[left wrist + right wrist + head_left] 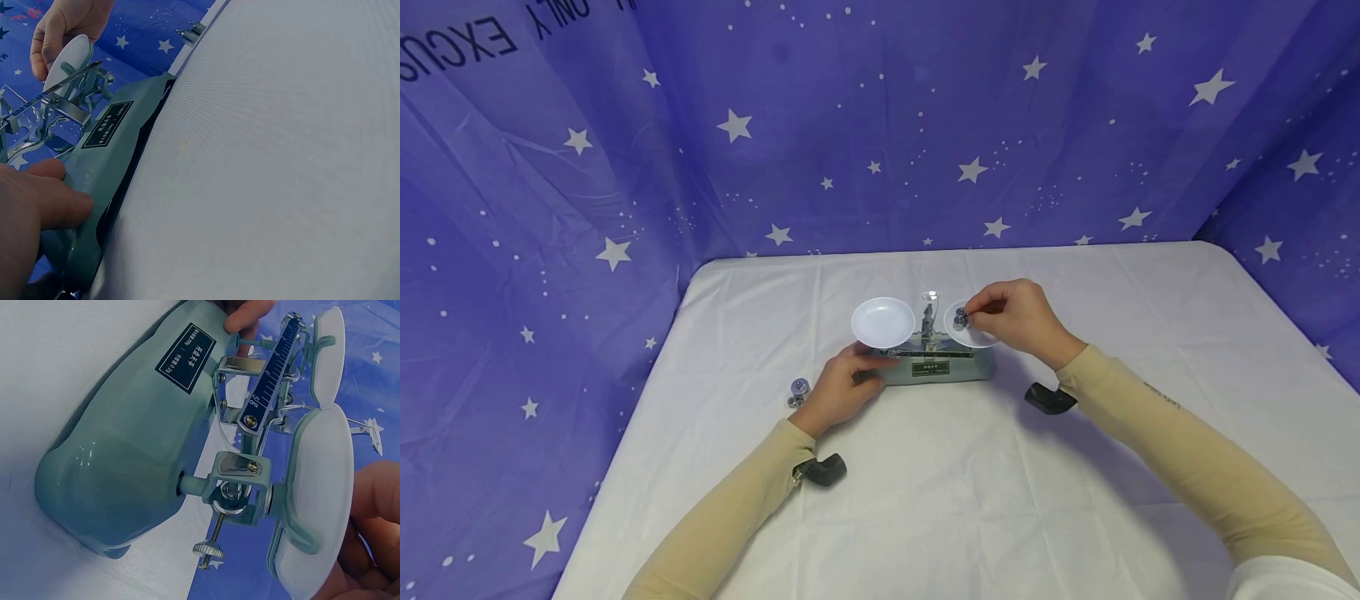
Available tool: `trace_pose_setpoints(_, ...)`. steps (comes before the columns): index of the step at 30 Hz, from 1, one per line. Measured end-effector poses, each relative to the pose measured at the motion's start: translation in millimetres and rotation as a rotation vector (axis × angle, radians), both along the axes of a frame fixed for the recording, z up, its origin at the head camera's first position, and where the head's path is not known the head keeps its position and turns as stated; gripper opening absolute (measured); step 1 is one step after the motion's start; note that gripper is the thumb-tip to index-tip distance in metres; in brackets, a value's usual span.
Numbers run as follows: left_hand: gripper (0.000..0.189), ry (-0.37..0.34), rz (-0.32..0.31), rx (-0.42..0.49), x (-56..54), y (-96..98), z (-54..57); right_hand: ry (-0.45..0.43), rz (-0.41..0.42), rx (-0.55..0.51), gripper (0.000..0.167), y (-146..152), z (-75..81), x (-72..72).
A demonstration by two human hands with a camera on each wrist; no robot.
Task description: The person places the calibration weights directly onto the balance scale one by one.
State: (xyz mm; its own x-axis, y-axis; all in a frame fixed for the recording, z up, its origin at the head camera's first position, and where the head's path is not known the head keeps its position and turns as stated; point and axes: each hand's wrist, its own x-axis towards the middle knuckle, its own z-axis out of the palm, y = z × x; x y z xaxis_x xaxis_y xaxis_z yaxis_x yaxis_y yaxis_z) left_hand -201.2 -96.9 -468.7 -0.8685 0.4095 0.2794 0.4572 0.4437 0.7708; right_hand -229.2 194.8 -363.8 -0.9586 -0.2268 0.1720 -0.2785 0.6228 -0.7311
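Note:
A pan balance scale (955,368) with a pale green base stands on the white-covered table. My left hand (841,387) grips the left end of its base, thumb (72,209) on the front face. The left white pan (883,322) above that hand holds nothing. Over the right pan (976,338), my right hand (1018,317) pinches a small metal weight between thumb and index finger. Shiny weights (959,320) are clustered right at these fingertips. In the right wrist view, the right pan's raised edge (325,506) hides the fingertips and the weights.
More small metal weights (800,387) stand on the table just left of my left wrist. Black wrist cameras (826,471) hang under both sleeves. A ruled beam (273,369) runs along the scale's front. Behind the table hangs a purple star-patterned curtain (880,125).

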Motion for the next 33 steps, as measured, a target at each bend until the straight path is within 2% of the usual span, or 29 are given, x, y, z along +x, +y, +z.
trace_pose_setpoints(10,0.034,0.014,0.003,-0.004,0.9,-0.3,0.0,-0.015,-0.01,0.008,0.011,-0.2,3.8,2.0)
trace_pose_setpoints(15,0.034,0.024,0.005,-0.001,0.9,0.5,0.0,0.005,-0.034,0.025,0.011,9.0,7.5,4.1)
trace_pose_setpoints(23,0.034,0.004,0.006,-0.01,0.3,1.2,1.3,0.039,-0.102,0.027,0.011,46.1,8.0,15.7)
trace_pose_setpoints(33,0.034,-0.005,0.013,-0.01,1.8,1.6,3.4,-0.04,-0.218,0.004,0.023,102.4,-0.1,38.9)
